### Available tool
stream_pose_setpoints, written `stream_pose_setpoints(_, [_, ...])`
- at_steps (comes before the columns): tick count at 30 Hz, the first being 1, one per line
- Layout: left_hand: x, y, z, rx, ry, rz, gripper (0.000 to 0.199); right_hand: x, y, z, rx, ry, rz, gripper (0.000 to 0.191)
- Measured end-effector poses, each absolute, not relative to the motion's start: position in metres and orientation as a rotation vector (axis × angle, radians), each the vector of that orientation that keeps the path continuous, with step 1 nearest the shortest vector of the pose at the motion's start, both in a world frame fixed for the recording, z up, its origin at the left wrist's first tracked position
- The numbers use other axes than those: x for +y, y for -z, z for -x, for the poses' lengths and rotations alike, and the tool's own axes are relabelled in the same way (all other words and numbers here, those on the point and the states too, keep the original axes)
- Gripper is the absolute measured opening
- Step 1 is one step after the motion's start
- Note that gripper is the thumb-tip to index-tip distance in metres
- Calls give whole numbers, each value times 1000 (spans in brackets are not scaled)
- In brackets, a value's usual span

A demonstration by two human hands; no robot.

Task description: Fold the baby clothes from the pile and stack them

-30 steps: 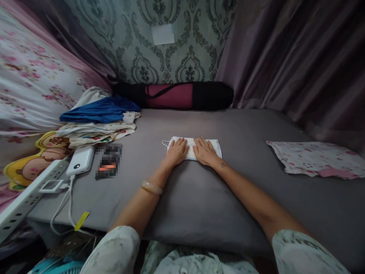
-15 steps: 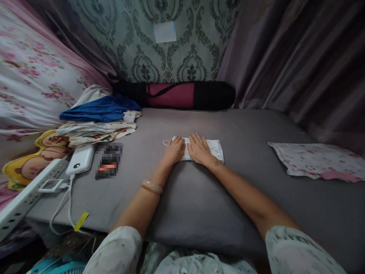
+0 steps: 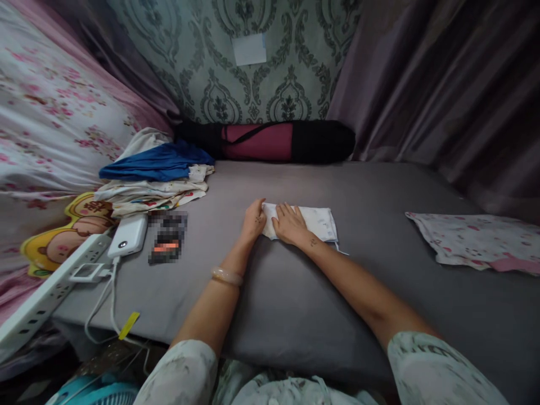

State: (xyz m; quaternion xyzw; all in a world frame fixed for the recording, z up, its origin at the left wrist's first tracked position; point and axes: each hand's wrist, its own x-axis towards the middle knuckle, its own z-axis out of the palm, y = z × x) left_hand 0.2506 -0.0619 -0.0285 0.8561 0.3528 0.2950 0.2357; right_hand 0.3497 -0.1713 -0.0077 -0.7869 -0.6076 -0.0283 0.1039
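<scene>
Damask-patterned grey-green wallpaper (image 3: 291, 104) and draped mauve curtains (image 3: 405, 84) enclose a flat surface covered in smooth grey fabric (image 3: 270, 180), along whose far edge lies a long cylindrical bag in black and maroon (image 3: 257, 143). Near the middle of this surface rests a folded rectangular white cloth (image 3: 320, 222), lying flat, with a thin white cord (image 3: 342, 252) protruding at its near right corner. The right hand (image 3: 290, 225) is spread palm down on the left part of the cloth: its fingers point away from the wearer, extended and close to one another, the thumb set apart to the left, with the cloth beneath them and its larger uncovered part to their right. The left hand (image 3: 253, 218) stands on its side at the left end of the cloth, the thumb uppermost; its other fingers are mostly hidden, so whether they grip the edge cannot be told. A pale, ring-shaped bangle (image 3: 226, 276) encircles the left forearm. At left lie a heap of blue and cream clothes (image 3: 160, 164) and a white rectangular power bank (image 3: 127, 235); at right, well apart, lies a folded white-and-pink patterned cloth (image 3: 472, 239).
</scene>
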Motion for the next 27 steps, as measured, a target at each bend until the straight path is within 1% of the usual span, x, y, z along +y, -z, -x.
stream_pose_setpoints(5, [-64, 23, -247, 1054, -891, -2218, 46, -166, 6, -343, -1814, 103, 2299, 57])
stream_pose_setpoints(15, [-65, 14, -243, 1155, -1038, -2061, 42, -149, 0, -322, -1855, -56, 2288, 59])
stream_pose_setpoints(17, [-65, 13, -242, 1173, -1044, -2057, 41, -146, 0, -319, -1847, -89, 2301, 60])
stream_pose_setpoints(22, [-64, 9, -241, 1212, -1039, -2071, 39, -144, 1, -312, -1882, -39, 2274, 59])
stream_pose_setpoints(27, [-71, 9, -245, 1154, -1062, -2202, 37, -156, -7, -317, -1863, -59, 2264, 60])
